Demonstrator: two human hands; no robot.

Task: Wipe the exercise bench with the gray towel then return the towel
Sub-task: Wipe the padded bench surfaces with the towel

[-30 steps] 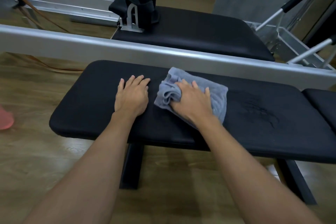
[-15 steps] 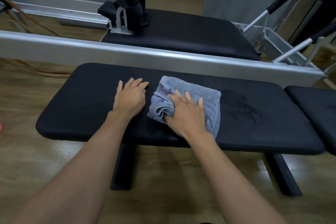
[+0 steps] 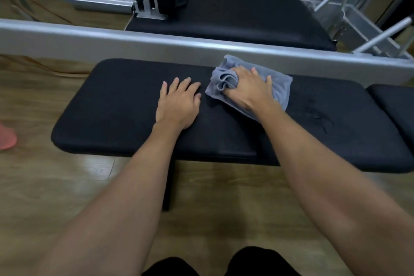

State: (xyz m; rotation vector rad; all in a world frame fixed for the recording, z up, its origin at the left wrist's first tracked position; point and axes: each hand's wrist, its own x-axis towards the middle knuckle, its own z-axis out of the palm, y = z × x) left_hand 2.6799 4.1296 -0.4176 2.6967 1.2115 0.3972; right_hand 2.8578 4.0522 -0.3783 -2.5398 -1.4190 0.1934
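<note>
The right hand (image 3: 248, 89) presses the gray towel (image 3: 281, 89) on the black bench (image 3: 112, 107).
The gray towel lies on top of the bench, near the far edge and a bit right of the middle. The right hand's grip is curled round a bunched-up fold of it (the other fingers lie on the cloth). The left hand (image 3: 178, 105) rests flat on the bench just beside the towel, its grip open, fingers straight, holding nothing. A silver rail (image 3: 156, 45) runs behind the bench.
</note>
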